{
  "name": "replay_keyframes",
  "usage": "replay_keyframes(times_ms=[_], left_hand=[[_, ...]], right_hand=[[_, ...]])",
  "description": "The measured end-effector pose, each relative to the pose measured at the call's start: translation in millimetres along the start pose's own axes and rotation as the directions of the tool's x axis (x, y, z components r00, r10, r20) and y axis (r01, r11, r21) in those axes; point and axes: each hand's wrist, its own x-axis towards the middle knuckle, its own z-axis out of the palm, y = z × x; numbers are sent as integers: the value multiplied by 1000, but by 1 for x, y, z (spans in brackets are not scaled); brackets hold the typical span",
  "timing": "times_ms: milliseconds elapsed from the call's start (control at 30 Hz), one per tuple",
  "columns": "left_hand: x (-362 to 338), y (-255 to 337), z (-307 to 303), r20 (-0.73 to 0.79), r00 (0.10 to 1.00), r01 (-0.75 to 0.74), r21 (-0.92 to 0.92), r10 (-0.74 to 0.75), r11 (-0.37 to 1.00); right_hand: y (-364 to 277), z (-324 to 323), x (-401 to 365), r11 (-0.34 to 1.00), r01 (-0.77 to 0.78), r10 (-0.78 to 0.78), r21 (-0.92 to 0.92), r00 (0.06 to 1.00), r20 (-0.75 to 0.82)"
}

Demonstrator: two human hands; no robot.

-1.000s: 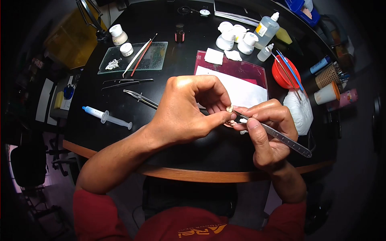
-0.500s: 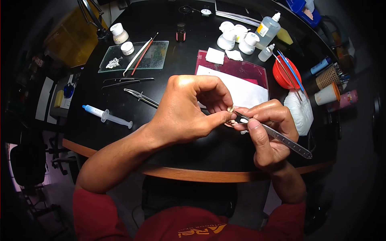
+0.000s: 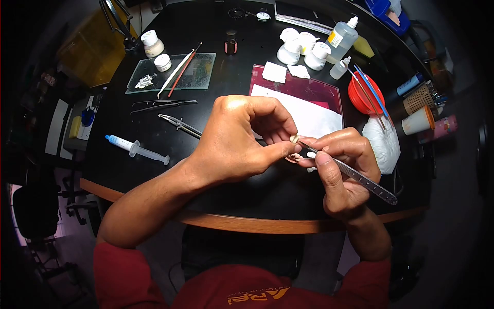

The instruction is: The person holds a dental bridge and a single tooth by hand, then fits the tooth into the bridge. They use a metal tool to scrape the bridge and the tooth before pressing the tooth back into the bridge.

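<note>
My left hand [image 3: 239, 136] is closed, with thumb and index finger pinching a small cream-coloured piece [image 3: 294, 138] that looks like a dental crown. My right hand [image 3: 347, 167] grips a slim metal instrument [image 3: 363, 180] with marks along its flat handle. Its thin end reaches up to the cream piece at my left fingertips; the exact contact is too small to make out. Just below, between the two hands, a small pinkish and cream tooth-like piece [image 3: 296, 157] shows in part. A white bit [image 3: 311, 154] lies by my right fingers.
Metal forceps [image 3: 180, 125], tweezers [image 3: 164, 104] and a syringe [image 3: 138, 149] lie left. Behind them is a glass slab [image 3: 200, 72] with a jar. White paper [image 3: 303, 113] covers a dark red plate. Bottles [image 3: 343, 37], a red bowl [image 3: 363, 98] and a white bundle [image 3: 382, 147] stand right.
Both hands hold nearly the same pose. The cream piece and the metal instrument have shifted only very slightly to the left.
</note>
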Motion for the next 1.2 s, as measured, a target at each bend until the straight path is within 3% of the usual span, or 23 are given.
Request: replay_keyframes(times_ms=[1000,1200], left_hand=[[0,1,-1,16,1000,-3,14,3,1000],[2,4,-3,70,989,143,-169,-133,975]], right_hand=[[-1,1,0,1000,20,-20,-7,1000,-4],[-3,-1,0,1000,14,-14,-1,1000,1]])
